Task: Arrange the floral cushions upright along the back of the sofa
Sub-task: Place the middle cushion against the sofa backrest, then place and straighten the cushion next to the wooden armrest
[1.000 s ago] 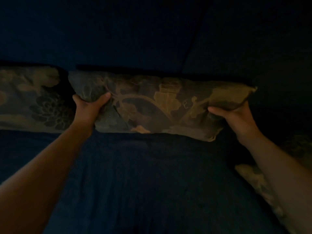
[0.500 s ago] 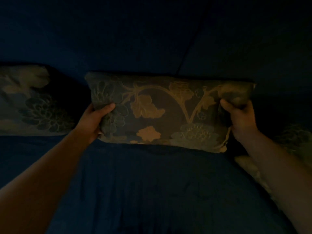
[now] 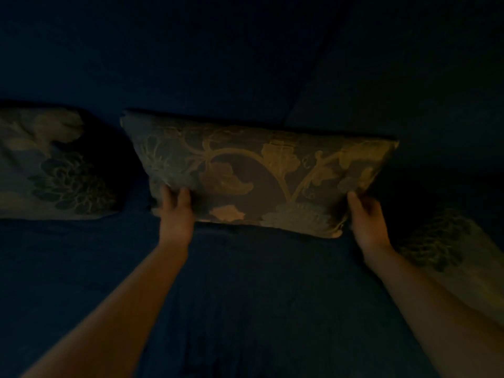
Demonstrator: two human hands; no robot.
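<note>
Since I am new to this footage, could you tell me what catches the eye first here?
The middle floral cushion stands out, upright against the dark blue sofa back, with the left hand and right hand at its lower corners. Another floral cushion stands at left; a third lies at right.

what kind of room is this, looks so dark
Probably a dimly lit living room: a dark blue sofa with floral cushions along its back, the middle cushion between both hands.

no words, labels, brand marks, numbers or signs can be read anywhere in the dim view.
</note>
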